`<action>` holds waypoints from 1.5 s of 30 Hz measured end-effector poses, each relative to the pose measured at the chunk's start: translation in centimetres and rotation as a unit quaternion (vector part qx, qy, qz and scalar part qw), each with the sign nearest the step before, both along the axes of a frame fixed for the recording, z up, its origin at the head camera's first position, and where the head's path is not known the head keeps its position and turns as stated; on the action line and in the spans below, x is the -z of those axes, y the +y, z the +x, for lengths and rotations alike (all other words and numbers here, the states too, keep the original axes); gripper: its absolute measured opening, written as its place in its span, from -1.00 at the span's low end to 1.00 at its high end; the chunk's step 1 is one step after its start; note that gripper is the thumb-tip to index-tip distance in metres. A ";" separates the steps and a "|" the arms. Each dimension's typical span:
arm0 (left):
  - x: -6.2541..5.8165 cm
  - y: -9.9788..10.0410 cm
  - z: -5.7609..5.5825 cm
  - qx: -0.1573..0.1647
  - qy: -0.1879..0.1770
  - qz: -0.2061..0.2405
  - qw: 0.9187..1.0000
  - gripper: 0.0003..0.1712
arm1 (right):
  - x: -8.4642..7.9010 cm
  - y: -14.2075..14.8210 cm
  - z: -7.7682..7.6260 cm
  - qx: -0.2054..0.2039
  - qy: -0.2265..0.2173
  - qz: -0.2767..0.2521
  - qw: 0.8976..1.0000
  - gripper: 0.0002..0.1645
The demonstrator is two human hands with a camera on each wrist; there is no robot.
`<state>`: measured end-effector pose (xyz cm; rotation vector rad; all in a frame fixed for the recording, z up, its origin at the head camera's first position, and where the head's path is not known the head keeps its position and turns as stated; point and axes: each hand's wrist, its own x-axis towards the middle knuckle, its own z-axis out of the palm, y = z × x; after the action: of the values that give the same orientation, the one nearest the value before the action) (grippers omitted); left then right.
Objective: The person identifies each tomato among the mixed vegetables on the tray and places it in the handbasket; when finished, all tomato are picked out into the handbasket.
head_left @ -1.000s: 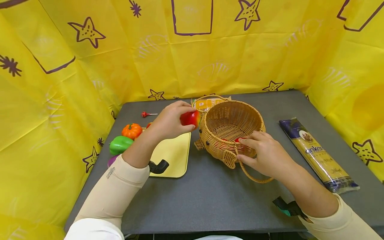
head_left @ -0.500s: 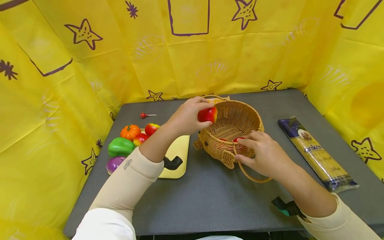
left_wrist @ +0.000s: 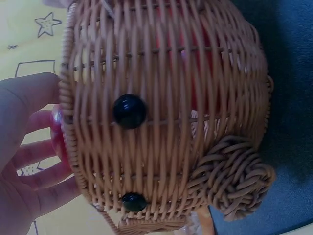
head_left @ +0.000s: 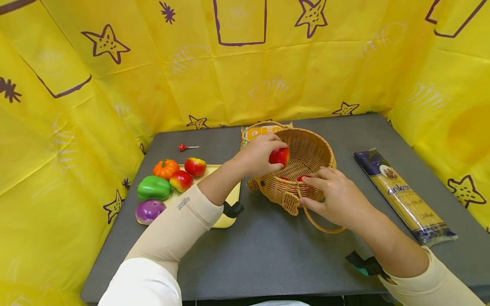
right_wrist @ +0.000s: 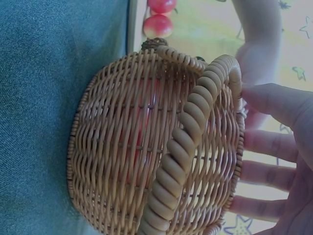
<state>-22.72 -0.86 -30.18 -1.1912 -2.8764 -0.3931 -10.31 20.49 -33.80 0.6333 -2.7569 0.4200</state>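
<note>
The yellow package (head_left: 403, 197) bears "ankar", while the left beige sleeve (head_left: 175, 225) reads "Letslim".

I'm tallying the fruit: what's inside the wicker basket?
Something red shows low inside the wicker basket, by the near side. That side and the right hand hide the rest, so its shape and count can't be told.

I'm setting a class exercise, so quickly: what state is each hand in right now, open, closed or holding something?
Left hand: holding a red fruit.
Right hand: holding the wicker basket by its rim.
</note>
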 end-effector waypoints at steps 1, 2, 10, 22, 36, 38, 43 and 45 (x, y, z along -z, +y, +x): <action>0.1 0.1 0.0 -0.001 -0.002 -0.005 1.000 -0.38 | 0.0 0.0 0.0 0.000 -0.001 0.001 1.000 -0.39; 0.1 0.2 0.1 -0.002 -0.002 -0.009 1.000 -0.38 | 0.0 0.0 0.0 0.001 -0.001 0.001 1.000 -0.39; 0.0 0.3 0.5 0.003 -0.002 -0.023 1.000 -0.36 | 0.0 -0.1 0.0 0.005 -0.001 0.004 1.000 -0.39; -1.7 -3.1 0.9 -0.020 -0.002 0.016 1.000 -0.33 | 0.0 -0.1 0.1 -0.006 0.016 -0.001 1.000 -0.39; 0.7 -13.2 -0.2 -0.127 -0.012 0.017 0.992 -0.32 | 0.0 -0.2 0.0 -0.011 0.022 -0.004 1.000 -0.40; 1.2 -14.6 -0.1 -0.145 -0.021 0.018 0.989 -0.32 | 0.0 -0.2 0.0 -0.009 0.019 -0.003 1.000 -0.40; 2.3 -17.6 0.2 -0.185 -0.039 0.003 0.982 -0.34 | 0.0 -0.1 0.0 -0.014 0.028 -0.004 1.000 -0.40; 2.8 -18.6 0.3 -0.196 -0.044 -0.003 0.980 -0.36 | 0.0 -0.1 0.0 -0.017 0.033 -0.004 0.999 -0.40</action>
<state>-22.38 -19.42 -32.99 -0.5929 -3.0851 -0.4328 -10.28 20.38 -33.82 0.6794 -2.6844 0.4102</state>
